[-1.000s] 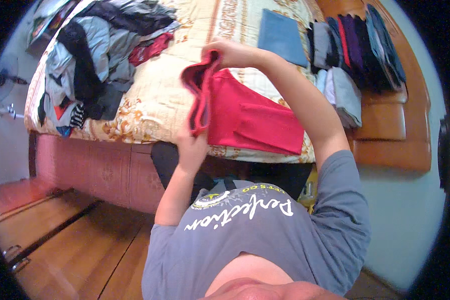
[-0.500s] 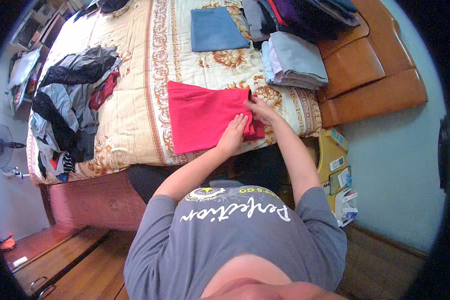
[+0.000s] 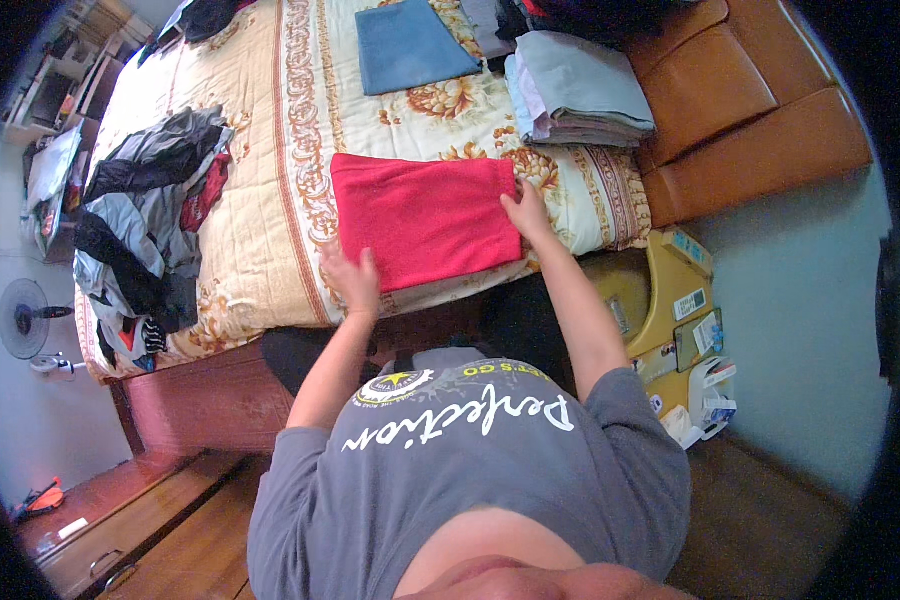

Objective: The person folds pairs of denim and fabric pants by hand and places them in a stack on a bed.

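A red cloth [image 3: 422, 215], folded into a rectangle, lies flat on the patterned bedspread [image 3: 260, 150] near the bed's front edge. My left hand [image 3: 351, 276] rests flat on its lower left corner, fingers spread. At the cloth's right edge my right hand [image 3: 526, 211] presses down, fingers together on the fabric. Neither hand grips the cloth; both lie on top of it.
A folded blue cloth [image 3: 410, 45] and a stack of folded pale garments [image 3: 578, 92] lie further up the bed. A heap of unfolded dark and grey clothes [image 3: 145, 230] fills the bed's left side. Brown headboard [image 3: 760, 120] at right; yellow stool [image 3: 670, 310] with small items; fan [image 3: 28, 318] at left.
The red cloth was held up in both hands, then laid down on the bed. My left hand has since slid from the right side to the cloth's left corner.
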